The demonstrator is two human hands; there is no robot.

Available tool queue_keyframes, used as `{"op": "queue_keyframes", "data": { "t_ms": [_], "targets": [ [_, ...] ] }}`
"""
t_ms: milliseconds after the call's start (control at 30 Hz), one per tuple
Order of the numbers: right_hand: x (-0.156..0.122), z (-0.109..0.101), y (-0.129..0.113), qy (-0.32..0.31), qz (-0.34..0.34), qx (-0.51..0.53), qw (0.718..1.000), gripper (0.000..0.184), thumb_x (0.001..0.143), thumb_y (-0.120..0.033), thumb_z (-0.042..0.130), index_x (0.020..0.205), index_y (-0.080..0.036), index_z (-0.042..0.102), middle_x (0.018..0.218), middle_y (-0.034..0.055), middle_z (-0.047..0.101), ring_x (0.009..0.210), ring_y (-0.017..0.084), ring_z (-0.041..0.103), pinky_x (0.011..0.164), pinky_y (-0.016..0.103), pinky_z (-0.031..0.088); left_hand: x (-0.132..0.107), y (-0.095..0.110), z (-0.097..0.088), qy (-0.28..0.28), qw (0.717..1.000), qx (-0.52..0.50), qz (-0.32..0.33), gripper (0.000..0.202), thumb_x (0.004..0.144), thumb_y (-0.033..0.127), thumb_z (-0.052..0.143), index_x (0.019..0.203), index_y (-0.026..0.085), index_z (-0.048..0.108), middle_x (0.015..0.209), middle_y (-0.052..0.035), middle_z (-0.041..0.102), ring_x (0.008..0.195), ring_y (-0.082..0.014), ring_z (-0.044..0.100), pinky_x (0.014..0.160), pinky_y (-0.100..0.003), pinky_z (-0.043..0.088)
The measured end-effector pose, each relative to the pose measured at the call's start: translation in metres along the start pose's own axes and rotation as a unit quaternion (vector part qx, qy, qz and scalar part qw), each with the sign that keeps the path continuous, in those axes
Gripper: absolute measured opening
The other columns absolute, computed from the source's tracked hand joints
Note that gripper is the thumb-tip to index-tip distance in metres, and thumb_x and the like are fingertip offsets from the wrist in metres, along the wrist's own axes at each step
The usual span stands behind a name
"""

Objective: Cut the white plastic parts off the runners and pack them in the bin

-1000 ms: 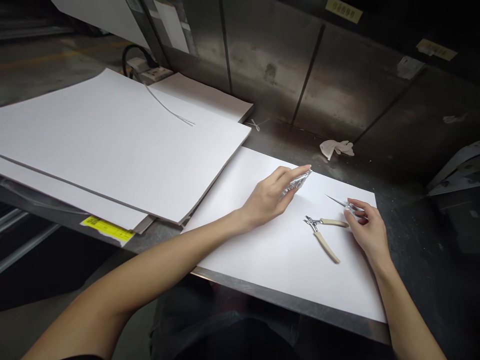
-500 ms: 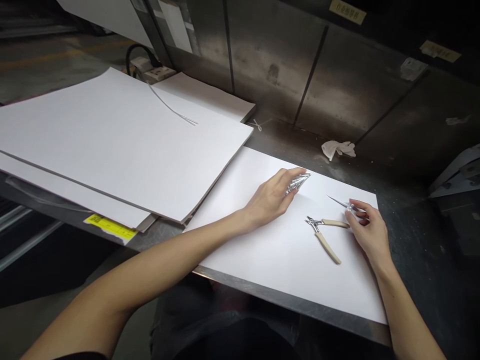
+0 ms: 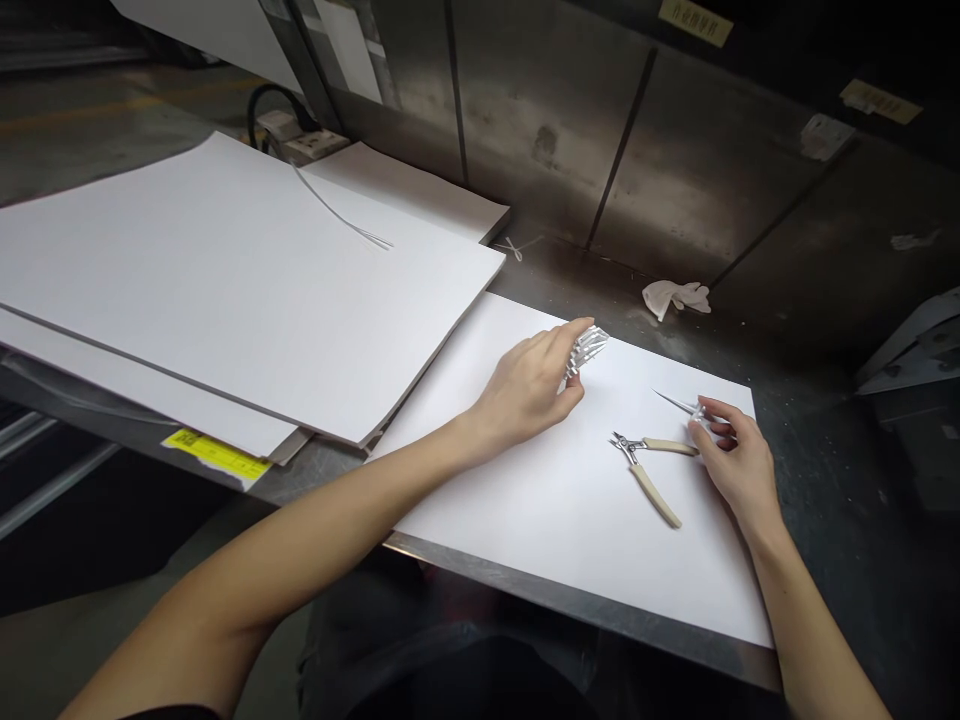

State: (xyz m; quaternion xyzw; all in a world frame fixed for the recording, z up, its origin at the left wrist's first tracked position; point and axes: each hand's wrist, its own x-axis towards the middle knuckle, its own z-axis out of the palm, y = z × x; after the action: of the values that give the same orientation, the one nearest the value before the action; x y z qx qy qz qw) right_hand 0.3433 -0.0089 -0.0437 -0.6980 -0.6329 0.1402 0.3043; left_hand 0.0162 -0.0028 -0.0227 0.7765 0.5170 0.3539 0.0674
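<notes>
Between the thumb and fingers of my left hand (image 3: 529, 385) is a bundle of small silvery metal pieces (image 3: 587, 350), held just above a white sheet (image 3: 495, 525). My right hand (image 3: 739, 460) is closed on a thin pointed metal tool, which looks like tweezers (image 3: 679, 402), its tip directed to the left. Something small and clear or silvery shows at those fingers, too small to make out. Cutting pliers (image 3: 634, 450) with cream handles lie spread on the sheet, one handle end close beneath my right hand.
Stacked large white boards (image 3: 300, 290) cover the left of the metal bench, with a thin grey cable (image 3: 337, 212) on top. A white glove or cloth (image 3: 675, 298) lies by the metal back wall. A yellow label (image 3: 217, 455) marks the front edge.
My left hand has shifted slightly left and turned, with the bundle of metal pieces still in it. My right hand and the pliers stay nearly where they were.
</notes>
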Motion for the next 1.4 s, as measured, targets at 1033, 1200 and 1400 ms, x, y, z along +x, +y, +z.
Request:
{"op": "queue_keyframes", "data": {
  "t_ms": [1033, 1200, 1400],
  "targets": [
    [0.0, 0.0, -0.003, -0.008, 0.014, 0.013, 1.0, 0.052, 0.083, -0.055, 0.069, 0.128, -0.029, 0.075, 0.125, 0.0069, 0.073, 0.105, 0.027, 0.069, 0.092, 0.047, 0.055, 0.003, 0.006, -0.017, -0.241, 0.956, 0.16, -0.041, 0.079, 0.093, 0.017, 0.056, 0.167, 0.011, 0.03, 0.146, -0.0181, 0.057, 0.13, -0.0373, 0.05, 0.109, -0.052, 0.042],
    [0.0, 0.001, -0.002, -0.01, 0.014, 0.012, 1.0, 0.052, 0.084, -0.055, 0.069, 0.129, -0.029, 0.074, 0.126, 0.0072, 0.073, 0.106, 0.028, 0.068, 0.093, 0.048, 0.055, 0.003, 0.004, -0.016, -0.215, 0.963, 0.151, -0.061, 0.08, 0.092, 0.018, 0.059, 0.166, 0.011, 0.031, 0.153, -0.0203, 0.049, 0.138, -0.0382, 0.044, 0.117, -0.054, 0.036],
    [0.0, 0.001, -0.001, -0.011, 0.012, 0.011, 1.0, 0.052, 0.084, -0.054, 0.07, 0.129, -0.029, 0.074, 0.124, 0.0067, 0.074, 0.105, 0.027, 0.069, 0.093, 0.047, 0.055, 0.004, 0.003, -0.016, -0.195, 0.969, 0.14, -0.065, 0.067, 0.092, 0.017, 0.059, 0.157, 0.01, 0.044, 0.148, -0.0202, 0.052, 0.135, -0.0377, 0.045, 0.114, -0.053, 0.038]
  ]
}}
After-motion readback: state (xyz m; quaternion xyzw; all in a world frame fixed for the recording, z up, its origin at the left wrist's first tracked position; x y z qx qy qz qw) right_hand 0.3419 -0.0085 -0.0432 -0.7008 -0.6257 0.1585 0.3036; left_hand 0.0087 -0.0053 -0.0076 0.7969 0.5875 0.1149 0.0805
